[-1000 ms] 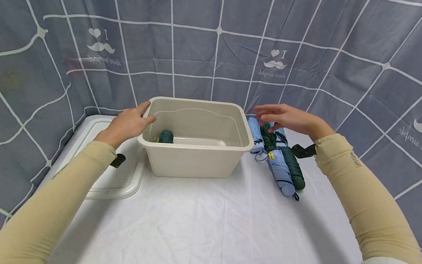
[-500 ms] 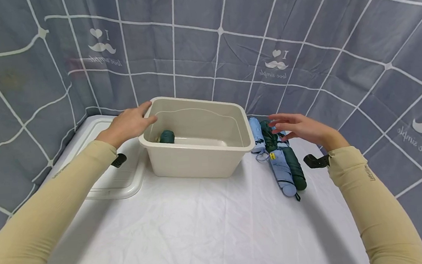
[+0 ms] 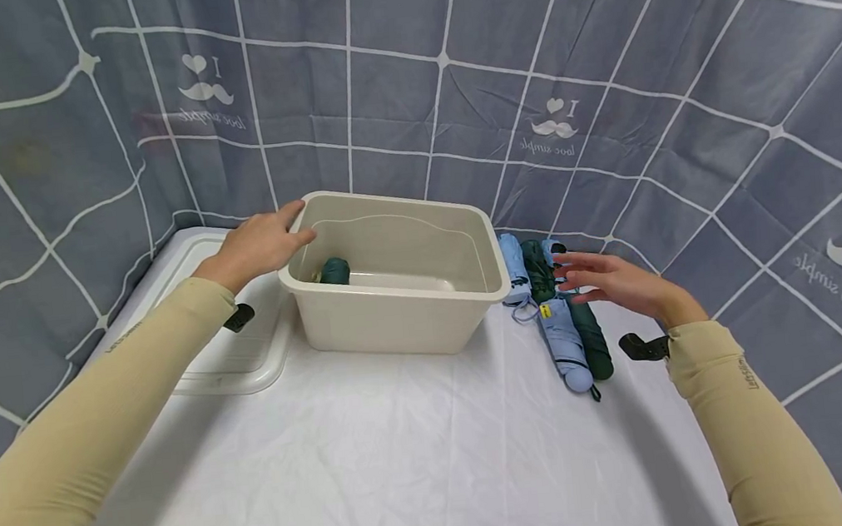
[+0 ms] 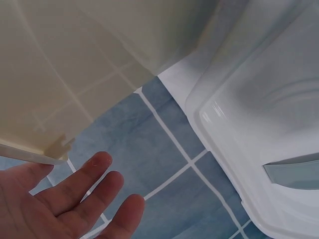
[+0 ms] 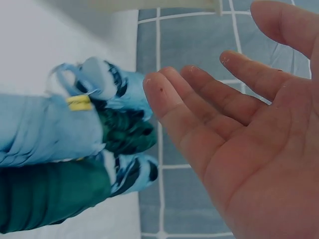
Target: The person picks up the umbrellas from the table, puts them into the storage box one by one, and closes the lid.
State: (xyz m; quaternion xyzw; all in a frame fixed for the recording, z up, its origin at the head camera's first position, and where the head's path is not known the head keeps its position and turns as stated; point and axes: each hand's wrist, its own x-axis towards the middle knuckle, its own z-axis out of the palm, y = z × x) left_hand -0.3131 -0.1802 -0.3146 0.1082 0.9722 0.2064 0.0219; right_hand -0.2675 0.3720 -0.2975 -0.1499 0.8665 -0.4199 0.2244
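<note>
Shifting rightward since the earlier frames, the right hand (image 3: 610, 280) is now hanging farther from the bin (image 3: 389, 326), while the left hand (image 3: 257, 245) is staying at the bin's left rim. Behind everything, a gridded curtain (image 3: 391, 90) is hanging; a white cloth (image 3: 377, 451) is spreading below. Just left of the bin, a pale lid (image 3: 256, 337) is lying, already off. As for the hands, the left is resting at the rim with fingers extended, not clenching; the right is hovering with loose, parted fingers, apparently grasping nothing. Work is looking barely begun: one green umbrella (image 3: 335, 271) is lying at the bin's left end, while five are remaining outside, right of it: a front blue umbrella (image 3: 566, 350), a front green umbrella (image 3: 591, 340), and, behind these, a rear blue umbrella (image 3: 515, 267), a rear green umbrella (image 3: 539, 269) and another blue umbrella (image 3: 552, 249), which the right hand is partly hiding. Smallest, a yellow tag (image 3: 545, 311) is showing on the front blue umbrella.
</note>
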